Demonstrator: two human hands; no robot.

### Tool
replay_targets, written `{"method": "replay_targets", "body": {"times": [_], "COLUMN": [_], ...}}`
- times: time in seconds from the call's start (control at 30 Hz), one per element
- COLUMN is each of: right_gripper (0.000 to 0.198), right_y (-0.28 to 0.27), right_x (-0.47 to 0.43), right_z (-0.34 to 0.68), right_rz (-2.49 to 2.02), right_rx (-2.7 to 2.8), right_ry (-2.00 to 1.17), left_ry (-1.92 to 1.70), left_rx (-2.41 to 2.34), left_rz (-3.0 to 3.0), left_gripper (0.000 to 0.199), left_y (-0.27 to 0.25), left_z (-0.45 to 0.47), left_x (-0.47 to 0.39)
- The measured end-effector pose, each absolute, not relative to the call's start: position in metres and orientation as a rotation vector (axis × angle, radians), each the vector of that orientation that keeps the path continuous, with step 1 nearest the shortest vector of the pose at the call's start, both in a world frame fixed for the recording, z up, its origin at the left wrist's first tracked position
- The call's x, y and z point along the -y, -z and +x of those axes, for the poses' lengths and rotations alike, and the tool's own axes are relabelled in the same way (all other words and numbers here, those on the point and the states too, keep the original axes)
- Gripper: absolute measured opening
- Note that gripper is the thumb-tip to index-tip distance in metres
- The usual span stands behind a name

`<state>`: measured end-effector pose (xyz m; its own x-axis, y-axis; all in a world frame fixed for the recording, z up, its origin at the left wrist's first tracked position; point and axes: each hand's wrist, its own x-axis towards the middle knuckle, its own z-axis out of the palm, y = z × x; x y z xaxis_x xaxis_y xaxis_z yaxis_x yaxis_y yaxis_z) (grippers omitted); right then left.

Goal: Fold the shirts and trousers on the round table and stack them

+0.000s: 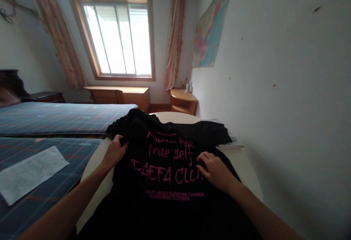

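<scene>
A black T-shirt point(170, 187) with pink lettering is spread over a round cream table point(253, 176), its near part running down out of the bottom of the view. Its far end is bunched up in folds. At the shirt's left edge, my left hand point(115, 153) is closed on the fabric, thumb toward the print. My right hand point(218, 169) rests on the right side of the print, fingers slightly bent and thumb apart from them, with no cloth visibly pinched between them.
Dark folded cloth point(215, 132) and white papers point(233, 145) lie at the table's far right. To the left are plaid mattresses point(85, 117), with a white sheet of paper point(33, 174) on the nearer one. A wall point(296, 123) stands close on the right. Wooden desk point(135, 95) behind.
</scene>
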<state>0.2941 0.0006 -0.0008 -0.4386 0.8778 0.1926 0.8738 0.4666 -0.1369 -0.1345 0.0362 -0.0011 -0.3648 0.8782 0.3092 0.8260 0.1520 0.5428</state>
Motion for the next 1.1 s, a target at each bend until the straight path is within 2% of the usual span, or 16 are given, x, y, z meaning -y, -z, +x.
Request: {"method": "replay_targets", "body": {"times": [0.1, 0.23, 0.4, 0.5, 0.6, 0.7, 0.8, 0.93, 1.1], "right_gripper": [0.033, 0.040, 0.046, 0.046, 0.046, 0.054, 0.060, 0.060, 0.060], "right_y": [0.010, 0.027, 0.030, 0.024, 0.022, 0.029, 0.037, 0.039, 0.036], "right_x": [0.004, -0.007, -0.021, -0.023, -0.021, -0.020, -0.018, -0.011, 0.001], "right_z": [0.281, 0.285, 0.290, 0.281, 0.265, 0.254, 0.254, 0.259, 0.258], "right_rz": [-1.335, -1.505, -1.630, -1.672, -1.735, -1.779, -1.749, -1.698, -1.698], "right_rx": [2.585, 2.534, 2.563, 2.575, 2.491, 2.351, 2.311, 2.346, 2.366], "right_ry": [-0.181, -0.129, -0.083, -0.058, -0.052, -0.023, -0.058, -0.116, -0.125], "left_ry": [-0.944, -0.637, -0.981, -1.030, -0.868, -0.711, -0.657, -0.467, -0.323], "left_rx": [-2.407, -2.443, -2.411, -2.144, -1.758, -1.238, -0.971, -1.007, -1.024], "left_rz": [1.825, 2.036, 2.475, 2.712, 2.823, 2.798, 2.710, 2.704, 2.693], "left_gripper": [0.032, 0.033, 0.050, 0.049, 0.040, 0.032, 0.042, 0.061, 0.074], "left_y": [-0.010, -0.018, -0.024, -0.026, -0.018, 0.001, 0.022, 0.034, 0.029], "left_z": [-0.127, -0.114, -0.081, -0.052, -0.020, 0.004, 0.013, 0.010, 0.008], "left_x": [-0.036, -0.036, -0.034, -0.035, -0.035, -0.029, -0.019, -0.004, 0.022]}}
